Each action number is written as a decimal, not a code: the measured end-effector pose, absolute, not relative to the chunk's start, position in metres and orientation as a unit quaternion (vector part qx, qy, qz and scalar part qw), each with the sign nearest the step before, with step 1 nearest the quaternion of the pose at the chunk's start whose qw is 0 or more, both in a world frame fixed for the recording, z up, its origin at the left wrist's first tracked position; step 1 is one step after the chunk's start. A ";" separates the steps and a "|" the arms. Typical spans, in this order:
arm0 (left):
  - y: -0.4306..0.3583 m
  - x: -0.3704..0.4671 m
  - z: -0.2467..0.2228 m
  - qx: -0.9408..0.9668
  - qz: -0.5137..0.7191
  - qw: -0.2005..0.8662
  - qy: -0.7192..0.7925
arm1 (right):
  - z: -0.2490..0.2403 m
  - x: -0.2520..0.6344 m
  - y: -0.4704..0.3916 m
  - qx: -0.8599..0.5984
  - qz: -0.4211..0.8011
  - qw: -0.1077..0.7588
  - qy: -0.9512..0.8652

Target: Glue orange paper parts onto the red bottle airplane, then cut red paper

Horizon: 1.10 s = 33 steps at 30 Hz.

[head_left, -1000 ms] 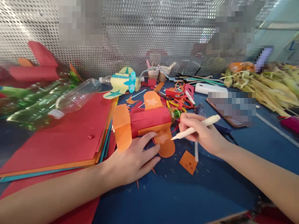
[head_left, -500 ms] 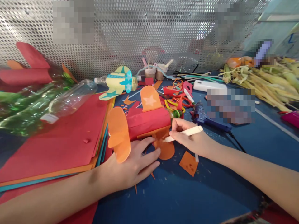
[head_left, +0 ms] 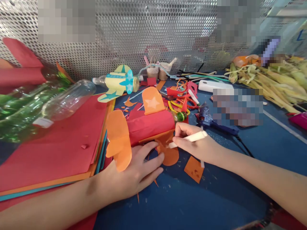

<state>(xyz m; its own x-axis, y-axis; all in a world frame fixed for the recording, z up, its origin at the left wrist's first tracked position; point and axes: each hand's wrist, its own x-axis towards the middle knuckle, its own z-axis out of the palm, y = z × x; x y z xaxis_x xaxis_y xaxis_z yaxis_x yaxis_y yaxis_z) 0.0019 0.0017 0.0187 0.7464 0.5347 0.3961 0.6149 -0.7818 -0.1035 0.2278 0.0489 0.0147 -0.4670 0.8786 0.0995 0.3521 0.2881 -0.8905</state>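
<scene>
A toy plane (head_left: 151,124) made from a bottle wrapped in red paper lies in front of me, with orange paper wings and an orange tail piece (head_left: 118,137). Its far wing (head_left: 153,100) bears a pale star. My left hand (head_left: 135,171) rests beside the plane, fingers spread out flat, their tips at the edge of the near orange wing (head_left: 171,156). In my right hand (head_left: 194,142) is a white marker (head_left: 198,136), pinched between thumb and fingers. The marker's tip is at the near wing, where a faint light mark shows. An orange paper scrap (head_left: 194,169) lies nearby.
Stacked coloured paper (head_left: 59,150) and plastic bottles (head_left: 69,99) lie left. Behind are a yellow bottle plane (head_left: 117,81), paper scraps, scissors (head_left: 178,107) and two small cups (head_left: 152,72). A blue glue gun (head_left: 217,123) and dried husks (head_left: 271,80) are at right.
The view has shifted slightly, so things at the left appear further left. The marker tip stays at the near wing, and my left hand keeps its place beside the plane.
</scene>
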 end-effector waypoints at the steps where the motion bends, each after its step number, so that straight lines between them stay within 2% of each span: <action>1: 0.002 0.001 0.019 -0.927 -0.176 0.115 -0.311 | 0.014 0.228 0.049 -0.414 0.430 0.307 -0.741; 33: 0.001 0.000 0.012 -0.927 -0.167 0.083 -0.325 | 0.017 0.226 0.045 -0.420 0.444 0.292 -0.736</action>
<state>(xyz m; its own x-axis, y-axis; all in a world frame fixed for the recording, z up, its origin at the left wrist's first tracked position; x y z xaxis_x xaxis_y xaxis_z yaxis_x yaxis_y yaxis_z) -0.0003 0.0008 0.0122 0.7323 0.5758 0.3636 0.6311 -0.7745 -0.0444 0.2263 0.0446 0.0174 -0.4771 0.8770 0.0569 0.3594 0.2538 -0.8980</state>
